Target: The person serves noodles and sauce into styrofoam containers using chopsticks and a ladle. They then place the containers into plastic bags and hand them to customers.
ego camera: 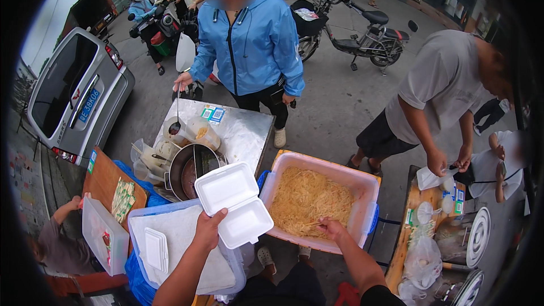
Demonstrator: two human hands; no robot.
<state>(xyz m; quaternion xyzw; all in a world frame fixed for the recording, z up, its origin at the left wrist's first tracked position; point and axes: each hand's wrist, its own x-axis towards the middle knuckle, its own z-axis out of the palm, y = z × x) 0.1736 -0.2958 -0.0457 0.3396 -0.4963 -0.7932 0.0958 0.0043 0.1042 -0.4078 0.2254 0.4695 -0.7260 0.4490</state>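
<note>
My left hand (209,229) grips an unfolded white foam clamshell box (231,199), its lid tilted up and both halves bare inside. At the near side of a large plastic tub (364,204), my right hand (333,228) is closed around what look like thin chopsticks (312,224), their tips in the noodles. Thin yellowish noodles (312,199) with orange bits fill much of the tub. Left of the tub, a second foam box (156,248), shut, lies on a white cloth (199,270) over a plastic bin (240,278).
A divided pot (170,178) and plastic jugs (146,159) crowd the metal table (244,136). A person in blue (255,42) holds a ladle (178,97) in one jug. Wrapped chopsticks (124,195) lie on a wooden board. Another person (437,93) handles a bag at the right table (408,216).
</note>
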